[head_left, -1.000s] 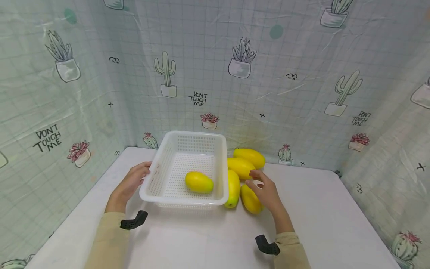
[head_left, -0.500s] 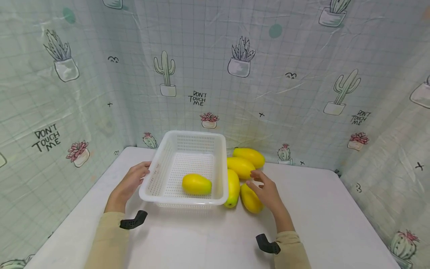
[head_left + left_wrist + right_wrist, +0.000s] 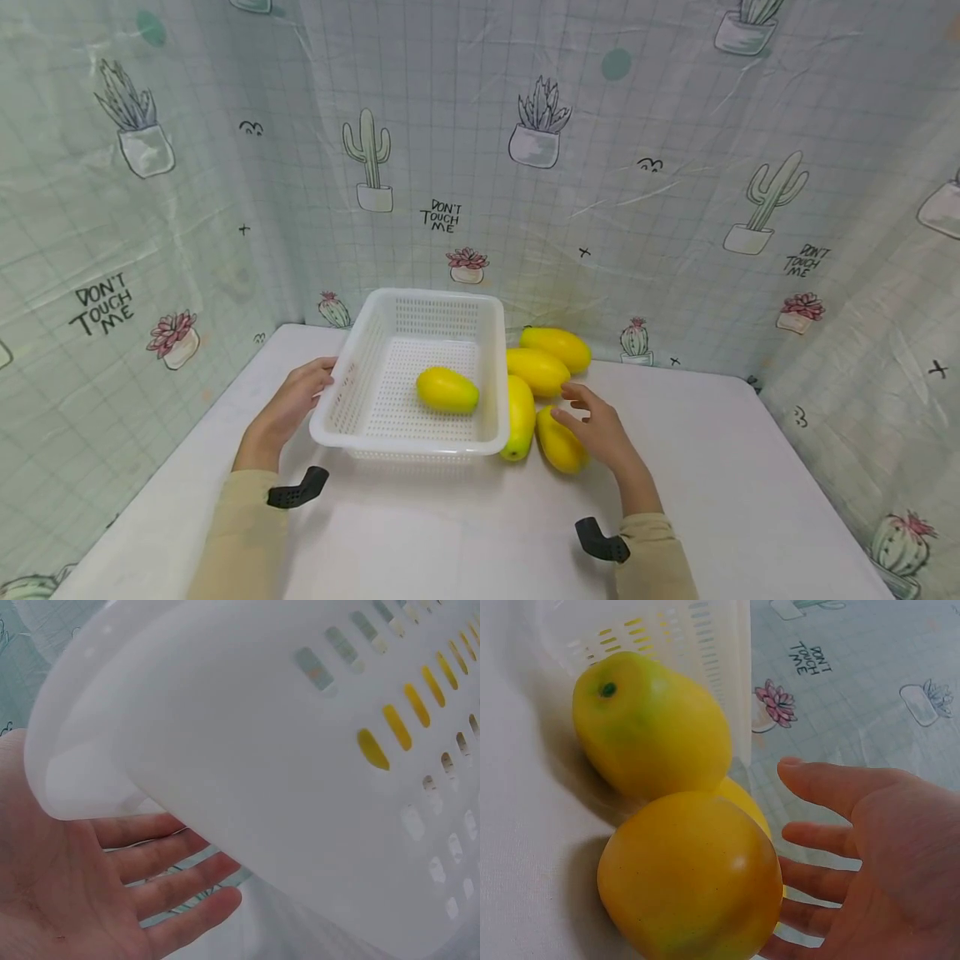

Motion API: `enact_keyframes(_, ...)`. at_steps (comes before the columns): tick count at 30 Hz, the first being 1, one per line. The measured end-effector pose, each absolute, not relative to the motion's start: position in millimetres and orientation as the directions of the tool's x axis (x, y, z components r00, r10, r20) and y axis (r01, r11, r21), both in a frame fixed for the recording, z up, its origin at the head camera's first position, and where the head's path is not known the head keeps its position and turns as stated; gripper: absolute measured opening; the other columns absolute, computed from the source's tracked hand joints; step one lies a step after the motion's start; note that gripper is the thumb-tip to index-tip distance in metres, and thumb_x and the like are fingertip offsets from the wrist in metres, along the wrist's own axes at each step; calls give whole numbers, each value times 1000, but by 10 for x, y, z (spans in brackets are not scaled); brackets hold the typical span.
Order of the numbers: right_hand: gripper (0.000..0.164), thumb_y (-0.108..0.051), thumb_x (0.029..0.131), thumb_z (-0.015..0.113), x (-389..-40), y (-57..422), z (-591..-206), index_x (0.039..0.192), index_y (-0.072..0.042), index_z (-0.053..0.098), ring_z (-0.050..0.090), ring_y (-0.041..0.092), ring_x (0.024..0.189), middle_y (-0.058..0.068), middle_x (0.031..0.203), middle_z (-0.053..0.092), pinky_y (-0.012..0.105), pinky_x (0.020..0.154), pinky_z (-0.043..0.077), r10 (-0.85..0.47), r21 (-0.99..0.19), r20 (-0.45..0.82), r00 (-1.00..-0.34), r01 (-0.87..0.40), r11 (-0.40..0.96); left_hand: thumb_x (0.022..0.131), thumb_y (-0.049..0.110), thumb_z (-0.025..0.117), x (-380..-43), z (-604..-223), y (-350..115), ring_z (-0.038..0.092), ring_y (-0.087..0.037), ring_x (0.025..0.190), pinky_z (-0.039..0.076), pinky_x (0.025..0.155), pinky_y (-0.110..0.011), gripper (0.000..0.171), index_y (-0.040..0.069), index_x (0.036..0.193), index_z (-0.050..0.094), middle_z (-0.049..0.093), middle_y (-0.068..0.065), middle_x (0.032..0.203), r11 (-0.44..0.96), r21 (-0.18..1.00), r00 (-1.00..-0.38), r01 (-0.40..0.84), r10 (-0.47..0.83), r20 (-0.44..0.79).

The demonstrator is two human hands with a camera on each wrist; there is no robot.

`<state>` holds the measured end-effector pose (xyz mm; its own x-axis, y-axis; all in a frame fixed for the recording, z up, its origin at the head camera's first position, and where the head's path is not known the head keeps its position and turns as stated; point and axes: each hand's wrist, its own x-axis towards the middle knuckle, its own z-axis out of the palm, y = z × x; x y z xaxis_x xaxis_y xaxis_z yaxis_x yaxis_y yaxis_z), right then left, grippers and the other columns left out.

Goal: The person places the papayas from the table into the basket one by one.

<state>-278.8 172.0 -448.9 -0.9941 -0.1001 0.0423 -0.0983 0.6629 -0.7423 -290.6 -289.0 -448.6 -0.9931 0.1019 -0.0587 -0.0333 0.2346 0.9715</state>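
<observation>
One yellow fruit [image 3: 558, 447] partly hidden behind the right hand [image 3: 602, 429].

Black capitals [image 3: 442, 216] reading "DON'T TOUCH ME" stand three times on the pale grey-green, gridded, cactus-patterned sheet [image 3: 457, 154]: behind the white, rectangular, perforated plastic basket [image 3: 408, 447], well to its left and well to its right. Small black x marks [image 3: 585, 252] dot the same sheet.

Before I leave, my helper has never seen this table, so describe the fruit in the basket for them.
On the white table, find the basket beside the left hand. Inside, toward its right side, lies a yellow fruit with a greenish right end. It is the only one in there; the four other fruits lie outside, right of the basket.
</observation>
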Motion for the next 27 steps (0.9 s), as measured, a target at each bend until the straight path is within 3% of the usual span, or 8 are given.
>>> enact_keyframes(16,66,-41,88,66,-2796,1791,-4512,145,-17,41,46,37,131,13,144,50,58,104,42,-119,-715,-63,-991,-39,698,99,20,33,-2911,-4484,-2898,21,-35,145,10,115,-67,52,11,150,32,35,-13,153,238,970,-992,-52,97,-76)
enact_keyframes(27,71,-42,84,70,-2789,1780,-4536,145,-19,42,49,36,127,13,142,51,57,101,45,-109,-700,-107,-988,-3,714,98,17,33,-2912,-4473,-2897,30,-33,139,17,116,-63,51,8,148,34,39,-16,149,217,975,-992,-37,109,-62)
